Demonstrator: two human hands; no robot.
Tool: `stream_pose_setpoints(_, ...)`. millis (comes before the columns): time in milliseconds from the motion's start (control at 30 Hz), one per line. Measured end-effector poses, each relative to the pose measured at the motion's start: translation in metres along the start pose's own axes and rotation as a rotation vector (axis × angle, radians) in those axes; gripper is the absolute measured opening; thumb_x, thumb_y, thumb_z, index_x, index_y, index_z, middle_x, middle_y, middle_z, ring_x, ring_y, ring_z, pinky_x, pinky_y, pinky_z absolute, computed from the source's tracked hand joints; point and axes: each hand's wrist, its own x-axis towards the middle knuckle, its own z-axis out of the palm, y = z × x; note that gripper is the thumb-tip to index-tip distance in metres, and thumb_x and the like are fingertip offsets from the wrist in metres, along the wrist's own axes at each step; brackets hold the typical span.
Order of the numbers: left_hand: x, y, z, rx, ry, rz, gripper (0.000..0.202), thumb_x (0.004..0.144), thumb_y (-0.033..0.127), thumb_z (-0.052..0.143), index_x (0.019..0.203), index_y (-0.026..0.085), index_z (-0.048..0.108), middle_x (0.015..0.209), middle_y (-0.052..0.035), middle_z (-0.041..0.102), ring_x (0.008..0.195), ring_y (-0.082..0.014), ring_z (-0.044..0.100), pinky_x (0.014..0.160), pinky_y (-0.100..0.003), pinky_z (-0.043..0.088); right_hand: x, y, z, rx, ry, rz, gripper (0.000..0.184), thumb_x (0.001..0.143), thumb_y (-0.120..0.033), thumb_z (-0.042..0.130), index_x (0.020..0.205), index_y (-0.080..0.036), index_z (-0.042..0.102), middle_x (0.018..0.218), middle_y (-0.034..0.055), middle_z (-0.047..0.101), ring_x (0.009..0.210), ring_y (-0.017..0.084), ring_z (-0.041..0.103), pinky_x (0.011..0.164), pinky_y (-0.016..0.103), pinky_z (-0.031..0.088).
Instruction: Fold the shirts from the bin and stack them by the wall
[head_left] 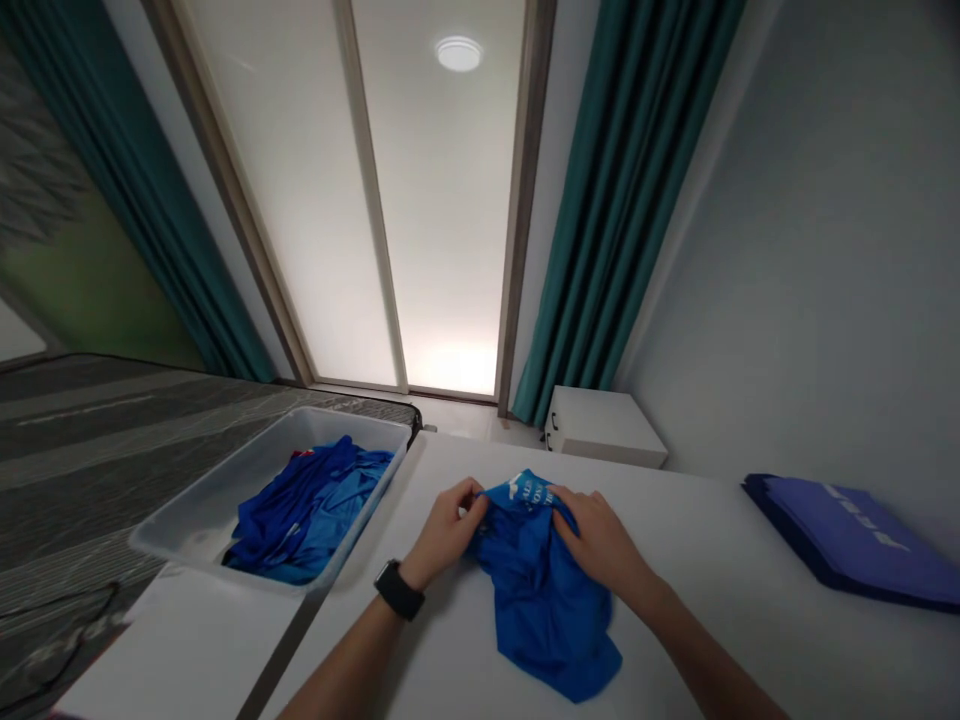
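Note:
A crumpled blue garment [551,610] with white lettering near its top edge lies on the white table [675,650] in front of me. My left hand [454,525], with a black watch on the wrist, pinches the garment's upper left corner. On the upper right side, my right hand [596,535] grips the cloth, thumb bent over it and fingers partly behind. The lettered part is lifted a little between both hands, while the lower part hangs loose onto the tabletop. Its exact kind of garment cannot be made out.
To the left stands a translucent plastic bin [180,495] holding rumpled blue clothes [315,515]. Folded purple and navy clothes [847,530] lie at the table's right. Beyond the table are a white cabinet [604,425], teal curtains [600,220] and frosted sliding doors [442,200]. A grey-patterned bed [90,450] is at left.

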Motion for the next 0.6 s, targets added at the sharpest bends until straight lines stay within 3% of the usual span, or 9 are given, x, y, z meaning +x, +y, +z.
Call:
stream_pose_setpoints(100,-0.006,-0.017,0.004,0.136,-0.009,0.063,0.024,0.092,0.035,0.048,0.078,0.018,0.058,0.081,-0.0031,0.056,0.078,-0.0179,0.054,0.074,-0.030,0.045,-0.017,0.021,0.026,-0.113,0.045,0.039,0.035,0.093,-0.024,0.040,0.123,-0.020,0.059,0.112,0.0102,0.070,0.103,0.025,0.063,0.093,0.042,0.041)
stream_pose_setpoints(167,-0.010,-0.021,0.004,0.179,-0.036,0.112,0.018,0.091,0.034,0.051,0.093,0.018,0.060,0.097,-0.0068,0.057,0.094,-0.0214,0.055,0.086,-0.035,0.045,-0.027,0.026,0.037,-0.141,0.115,0.046,0.034,0.095,-0.024,0.039,0.124,-0.019,0.058,0.114,0.0109,0.068,0.104,0.024,0.061,0.091,0.040,0.041)
stream_pose_setpoints(300,-0.016,-0.018,0.003,0.202,-0.082,0.217,0.034,0.093,0.033,0.049,0.125,0.020,0.050,0.122,-0.0117,0.052,0.117,-0.0247,0.048,0.101,-0.042,0.041,-0.037,0.026,0.041,-0.232,0.201,0.015,0.034,0.097,-0.025,0.039,0.124,-0.016,0.057,0.109,0.0115,0.067,0.099,0.025,0.059,0.088,0.039,0.040)
stream_pose_setpoints(467,-0.019,-0.008,0.000,0.317,-0.167,0.367,0.051,0.083,0.039,0.064,0.128,0.020,0.049,0.127,-0.0134,0.050,0.119,-0.0289,0.048,0.103,-0.046,0.040,-0.037,0.038,0.032,-0.360,0.212,0.095,0.031,0.095,-0.017,0.039,0.114,-0.018,0.063,0.103,0.0096,0.070,0.094,0.025,0.058,0.081,0.036,0.036)
stream_pose_setpoints(600,-0.018,-0.010,0.001,0.442,-0.196,0.378,0.047,0.079,0.026,0.065,0.125,0.021,0.053,0.122,-0.0114,0.054,0.113,-0.0274,0.051,0.099,-0.044,0.043,-0.040,0.054,0.032,-0.415,0.162,0.194,0.033,0.091,-0.011,0.042,0.114,-0.018,0.064,0.105,0.0087,0.071,0.095,0.024,0.058,0.079,0.035,0.034)
